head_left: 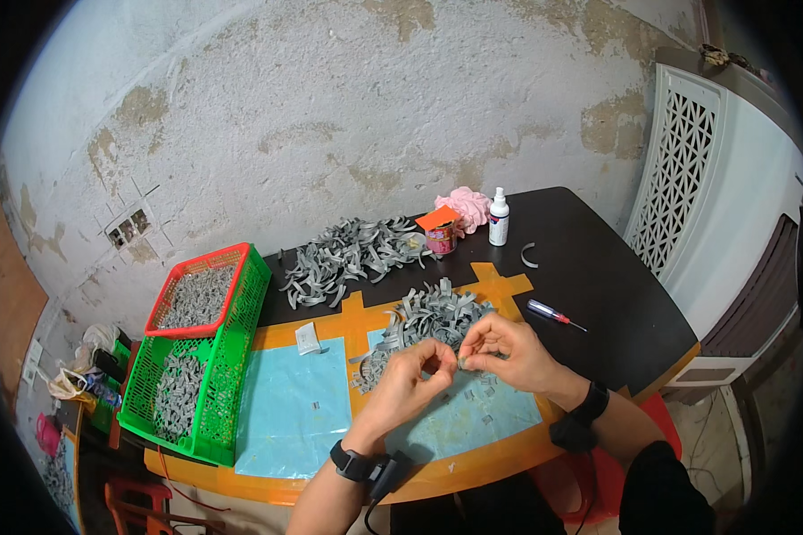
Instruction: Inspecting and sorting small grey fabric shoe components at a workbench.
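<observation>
Over the near part of the table, my left hand (414, 371) and my right hand (509, 357) meet fingertip to fingertip. Both are closed in a pinch on a small grey piece (461, 362), mostly hidden by the fingers. Just beyond them lies a heap of curved grey strips (433, 312). Small grey bits (371, 369) are piled beside my left hand, and a few more are scattered below my hands on the light blue sheet (446, 432), which is edged with orange tape.
A larger heap of grey strips (352, 254) lies at the back. On the left, a red basket (154, 321) rests on a green basket (227, 419); both hold grey pieces. A screwdriver (553, 312), white bottle (499, 221), can (441, 238) and pink cloth (469, 207) are also on the table.
</observation>
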`<action>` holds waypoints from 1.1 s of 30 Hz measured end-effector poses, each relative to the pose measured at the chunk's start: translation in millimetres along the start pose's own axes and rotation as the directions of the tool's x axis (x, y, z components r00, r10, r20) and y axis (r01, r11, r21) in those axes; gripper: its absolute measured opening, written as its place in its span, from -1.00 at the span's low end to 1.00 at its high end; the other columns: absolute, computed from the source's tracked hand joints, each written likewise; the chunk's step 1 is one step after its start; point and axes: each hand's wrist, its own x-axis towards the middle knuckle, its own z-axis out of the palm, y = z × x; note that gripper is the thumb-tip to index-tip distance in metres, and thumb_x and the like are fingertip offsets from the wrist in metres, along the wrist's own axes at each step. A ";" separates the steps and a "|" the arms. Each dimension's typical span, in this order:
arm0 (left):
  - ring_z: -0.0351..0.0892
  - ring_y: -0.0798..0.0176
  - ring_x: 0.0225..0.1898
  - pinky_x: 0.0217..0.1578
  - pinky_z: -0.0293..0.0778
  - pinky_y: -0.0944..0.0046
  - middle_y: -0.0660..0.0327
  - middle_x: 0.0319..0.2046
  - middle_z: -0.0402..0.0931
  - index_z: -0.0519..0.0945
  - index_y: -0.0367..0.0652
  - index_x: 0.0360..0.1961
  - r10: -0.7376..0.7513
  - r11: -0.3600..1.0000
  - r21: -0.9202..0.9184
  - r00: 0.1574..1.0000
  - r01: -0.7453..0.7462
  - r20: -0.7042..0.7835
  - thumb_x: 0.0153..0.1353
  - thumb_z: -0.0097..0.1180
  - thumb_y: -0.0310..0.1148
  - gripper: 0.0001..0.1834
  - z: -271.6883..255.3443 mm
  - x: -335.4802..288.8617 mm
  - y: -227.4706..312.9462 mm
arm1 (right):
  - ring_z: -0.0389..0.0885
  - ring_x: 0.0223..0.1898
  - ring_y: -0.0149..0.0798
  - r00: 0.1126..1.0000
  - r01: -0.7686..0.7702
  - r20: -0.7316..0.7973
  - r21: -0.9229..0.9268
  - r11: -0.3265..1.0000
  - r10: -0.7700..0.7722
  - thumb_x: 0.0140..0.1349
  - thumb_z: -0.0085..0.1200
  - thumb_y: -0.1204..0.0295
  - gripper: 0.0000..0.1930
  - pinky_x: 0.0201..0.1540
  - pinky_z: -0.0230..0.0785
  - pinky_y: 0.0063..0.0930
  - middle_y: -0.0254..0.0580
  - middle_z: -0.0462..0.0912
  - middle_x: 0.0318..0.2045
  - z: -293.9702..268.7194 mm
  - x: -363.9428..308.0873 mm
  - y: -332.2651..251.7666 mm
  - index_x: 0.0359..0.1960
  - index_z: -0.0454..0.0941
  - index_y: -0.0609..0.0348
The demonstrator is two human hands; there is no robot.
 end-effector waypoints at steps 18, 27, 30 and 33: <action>0.50 0.41 -0.26 -0.25 0.45 0.40 0.28 -0.33 0.48 0.47 -0.23 -0.20 -0.098 0.870 -0.486 0.995 0.086 0.000 0.29 0.03 -0.37 -0.84 -2.4 8.0 -15.8 | 0.58 -0.39 -0.38 0.940 0.316 0.065 -0.544 0.777 -0.336 -0.04 0.21 0.68 -0.82 -0.34 0.45 -0.57 -0.21 0.58 -0.38 -1.9 4.9 -7.6 -0.36 0.56 0.29; 0.44 0.55 -0.35 -0.34 0.38 0.50 0.38 -0.36 0.52 0.56 -0.21 -0.21 -0.111 0.861 -0.493 0.992 0.124 0.056 0.25 0.15 -0.34 -0.82 11.5 8.8 -14.8 | 0.60 -0.31 -0.37 0.966 0.231 0.019 -0.500 0.835 -0.256 0.04 0.20 0.62 -0.83 -0.26 0.48 -0.58 -0.21 0.58 -0.31 -4.4 4.0 -8.1 -0.29 0.57 0.28; 0.39 0.59 -0.42 -0.38 0.31 0.54 0.43 -0.45 0.52 0.60 -0.21 -0.31 -0.117 0.881 -0.464 0.993 0.096 -0.017 0.20 0.21 -0.36 -0.86 12.9 5.6 -13.5 | 0.60 -0.32 -0.37 0.983 0.124 -0.089 -0.342 0.931 -0.163 0.03 0.20 0.62 -0.79 -0.28 0.48 -0.57 -0.23 0.58 -0.31 2.2 2.8 -0.9 -0.24 0.58 0.27; 0.39 0.58 -0.41 -0.37 0.31 0.54 0.40 -0.43 0.55 0.62 -0.21 -0.34 -0.141 0.861 -0.492 0.990 0.130 0.016 0.19 0.23 -0.34 -0.85 10.9 3.2 -18.8 | 0.60 -0.31 -0.38 0.978 0.191 0.012 -0.436 0.879 -0.207 0.03 0.20 0.62 -0.78 -0.27 0.48 -0.58 -0.24 0.59 -0.33 -1.3 3.5 -2.4 -0.23 0.61 0.24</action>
